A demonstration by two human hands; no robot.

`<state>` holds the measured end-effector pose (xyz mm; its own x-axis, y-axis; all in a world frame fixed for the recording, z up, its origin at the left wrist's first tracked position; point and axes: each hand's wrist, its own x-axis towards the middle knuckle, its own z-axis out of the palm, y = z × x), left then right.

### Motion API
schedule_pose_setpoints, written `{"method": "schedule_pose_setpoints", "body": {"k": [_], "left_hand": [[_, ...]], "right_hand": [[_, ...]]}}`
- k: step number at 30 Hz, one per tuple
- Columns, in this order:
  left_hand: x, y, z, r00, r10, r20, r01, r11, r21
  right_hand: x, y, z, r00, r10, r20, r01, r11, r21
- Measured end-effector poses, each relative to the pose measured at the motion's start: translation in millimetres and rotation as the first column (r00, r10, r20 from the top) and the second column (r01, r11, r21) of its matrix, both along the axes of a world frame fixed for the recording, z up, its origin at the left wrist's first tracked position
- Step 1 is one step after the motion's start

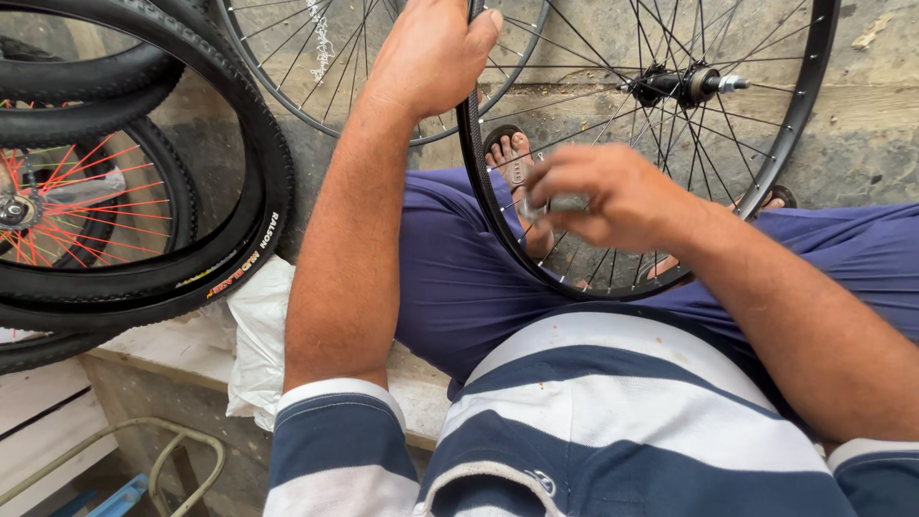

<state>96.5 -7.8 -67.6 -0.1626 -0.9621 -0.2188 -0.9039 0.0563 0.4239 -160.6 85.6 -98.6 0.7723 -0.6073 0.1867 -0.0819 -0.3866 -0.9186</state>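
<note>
At far left a stack of black knobby tyres (pixel 144 191) leans over a wheel with red spokes (pixel 86 191); the front tyre carries a small white and yellow label on its sidewall, low on the right curve. Below it a crumpled white plastic bag (pixel 257 335) lies on the edge of a pale concrete ledge (pixel 172 349), with a bent metal tube frame (pixel 144 460) lower down.

The left hand (pixel 431 53) grips the top of a bare black wheel rim (pixel 476 172), its fingers curled over the rim and the thumb lying along it. The rim stands upright across the person's blue-trousered lap, thin black spokes running to a hub (pixel 684 84) with a silver axle end at upper right. A second, silver-spoked wheel (pixel 316 67) stands behind it.

The right hand (pixel 598 196) sits inside the rim among the spokes, its fingers pinching a small silvery metal tool (pixel 555 204) close to the rim's inner edge. A sandalled foot (pixel 512 158) shows through the spokes on the grey floor.
</note>
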Motion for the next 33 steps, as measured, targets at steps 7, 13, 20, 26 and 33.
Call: {"method": "schedule_pose_setpoints", "body": {"k": [7,13,20,26,33], "left_hand": [[-1.4,-0.2,1.5,1.000,-0.017,-0.004,0.017,1.000,0.023],[-5.2,4.6,9.2,1.000,0.011,-0.010,-0.010,0.996,0.086],[-4.3,2.0,6.9,1.000,-0.010,-0.028,0.011,1.000,0.007],[-1.7,3.1,-0.4,1.000,-0.029,0.005,0.029,0.998,-0.051],[-5.0,1.8,7.9,1.000,-0.023,0.021,0.023,1.000,0.003]], "right_hand": [[29.9,11.0,-13.2,0.985,-0.161,-0.062,0.169,0.972,0.165],[27.5,10.7,-16.6,0.973,-0.078,0.219,0.029,0.975,0.219],[38.8,15.1,-13.0,0.962,-0.154,-0.224,0.157,0.988,-0.004],[32.4,10.9,-18.2,0.998,-0.053,-0.038,0.063,0.947,0.316],[33.2,11.4,-20.8,0.996,-0.076,0.057,0.067,0.988,0.140]]}}
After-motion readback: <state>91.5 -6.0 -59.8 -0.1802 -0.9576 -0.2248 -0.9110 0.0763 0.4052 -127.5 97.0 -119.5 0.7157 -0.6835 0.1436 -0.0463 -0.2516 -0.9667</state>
